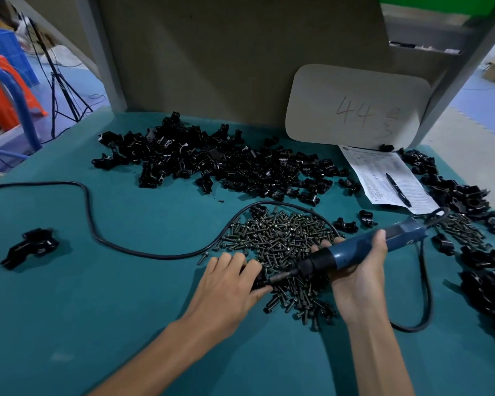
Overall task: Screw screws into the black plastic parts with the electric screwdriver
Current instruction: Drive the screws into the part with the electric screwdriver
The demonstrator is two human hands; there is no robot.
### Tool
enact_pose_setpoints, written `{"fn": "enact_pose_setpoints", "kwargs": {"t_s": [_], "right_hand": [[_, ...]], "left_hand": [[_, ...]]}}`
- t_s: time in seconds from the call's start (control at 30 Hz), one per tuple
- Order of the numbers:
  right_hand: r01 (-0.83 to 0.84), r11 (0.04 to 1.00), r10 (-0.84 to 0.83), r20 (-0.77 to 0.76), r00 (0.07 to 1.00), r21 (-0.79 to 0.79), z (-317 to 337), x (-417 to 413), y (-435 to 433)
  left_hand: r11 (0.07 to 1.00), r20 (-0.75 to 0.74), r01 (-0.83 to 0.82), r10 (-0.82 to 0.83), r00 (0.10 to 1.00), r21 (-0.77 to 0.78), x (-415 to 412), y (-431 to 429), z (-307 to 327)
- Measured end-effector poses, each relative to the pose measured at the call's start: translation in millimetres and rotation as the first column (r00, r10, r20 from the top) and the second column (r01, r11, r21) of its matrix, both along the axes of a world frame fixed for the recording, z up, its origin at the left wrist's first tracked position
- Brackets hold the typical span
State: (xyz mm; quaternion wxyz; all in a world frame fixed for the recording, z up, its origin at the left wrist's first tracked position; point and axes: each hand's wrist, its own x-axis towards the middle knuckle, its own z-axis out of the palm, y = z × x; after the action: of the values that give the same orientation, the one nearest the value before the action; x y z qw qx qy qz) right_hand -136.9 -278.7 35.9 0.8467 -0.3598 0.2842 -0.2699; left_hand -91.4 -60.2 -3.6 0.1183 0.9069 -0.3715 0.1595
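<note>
My right hand (pixel 360 264) grips the blue electric screwdriver (pixel 363 248), which lies nearly level with its bit pointing left. My left hand (pixel 229 281) is closed around a small black plastic part (pixel 258 282) at the near left edge of the screw pile. The bit tip meets that part, which is mostly hidden by my fingers. A heap of dark screws (pixel 280 238) lies under and behind both hands. A large pile of black plastic parts (pixel 212 161) covers the back of the teal table (pixel 97 310).
The screwdriver's black cable (pixel 120 247) loops across the table to the left, another loop at right (pixel 426 295). One black part (pixel 30 247) lies alone at far left. More parts (pixel 469 195) and screws sit at right. A paper sheet with a pen (pixel 395 184) leans near a cardboard sign (pixel 355 107).
</note>
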Motion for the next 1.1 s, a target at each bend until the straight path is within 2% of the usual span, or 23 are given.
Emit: {"fn": "enact_pose_setpoints", "kwargs": {"t_s": [0.5, 1.1], "right_hand": [[0.011, 1.000, -0.011, -0.020, 1.000, -0.010, -1.3, 0.4, 3.6], [0.020, 0.999, -0.022, -0.065, 0.998, -0.032, 0.3, 3.3, 7.9]], "left_hand": [[1.000, -0.157, 0.004, 0.000, 0.988, 0.026, 2.4, -0.1, 3.2], [1.000, -0.145, -0.003, 0.008, 0.989, 0.030, 3.1, -0.5, 1.4]]}}
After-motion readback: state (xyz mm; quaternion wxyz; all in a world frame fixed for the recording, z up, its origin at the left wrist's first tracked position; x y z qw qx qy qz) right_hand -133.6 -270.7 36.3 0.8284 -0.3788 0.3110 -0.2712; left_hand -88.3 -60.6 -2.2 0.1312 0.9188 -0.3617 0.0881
